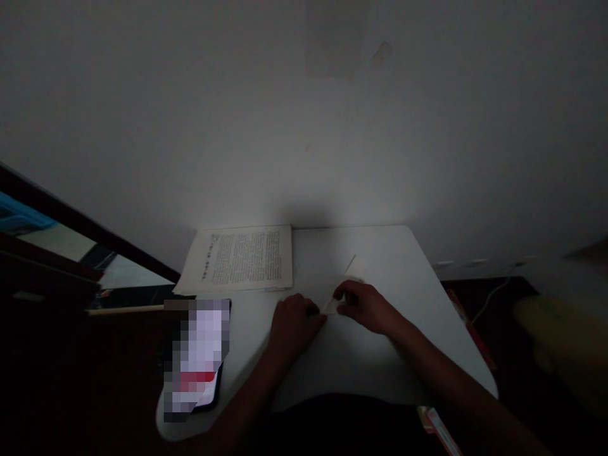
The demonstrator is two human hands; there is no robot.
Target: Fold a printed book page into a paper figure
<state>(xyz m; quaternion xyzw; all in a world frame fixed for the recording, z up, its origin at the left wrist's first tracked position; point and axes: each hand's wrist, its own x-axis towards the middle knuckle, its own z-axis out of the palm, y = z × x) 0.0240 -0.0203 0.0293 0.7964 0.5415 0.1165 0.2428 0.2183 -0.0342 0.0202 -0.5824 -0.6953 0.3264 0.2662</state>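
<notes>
A small pale piece that looks like folded paper point(331, 306) lies between my hands above the white table, with a thin straight edge slanting up and away to the right. At its near left end, my left hand point(295, 322) is closed, with the thumb pressed against it. From the right, my right hand point(365, 305) curls its thumb and fingers around the piece in a pinch. Dim light and my fingers hide part of its shape.
The white table point(380, 253) stands against a grey wall point(304, 126). A printed page stack point(247, 256) lies at its back left corner. Nearer me on the left is a phone point(206, 348) with a lit, blurred-out screen. A white cable point(491, 294) runs beyond the right edge.
</notes>
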